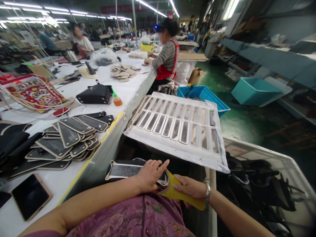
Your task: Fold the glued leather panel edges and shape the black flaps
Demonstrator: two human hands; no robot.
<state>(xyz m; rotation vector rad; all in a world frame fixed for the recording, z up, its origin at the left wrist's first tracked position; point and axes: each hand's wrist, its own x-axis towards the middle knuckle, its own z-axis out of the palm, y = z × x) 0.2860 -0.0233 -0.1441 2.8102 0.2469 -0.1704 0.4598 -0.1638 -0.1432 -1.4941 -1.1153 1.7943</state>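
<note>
Yellow tool (182, 197) smooth, plastic-looking; bracelet (207, 190) glossy metal.

No text readable on bag (37, 92); banner (115, 9) likewise.

Black piece (123, 171): boxy, long, laid crosswise, left end in plain sight, right part partly covered. On its upper face, a grey strip (127, 170), mottled, bordered in pale edging. Yellow tool (184, 197): flat, at the piece's right end, slanting down rightward.

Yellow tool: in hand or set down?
In hand. The fingers and thumb of the right hand are closed on the yellow tool, which is off the white table.
</note>
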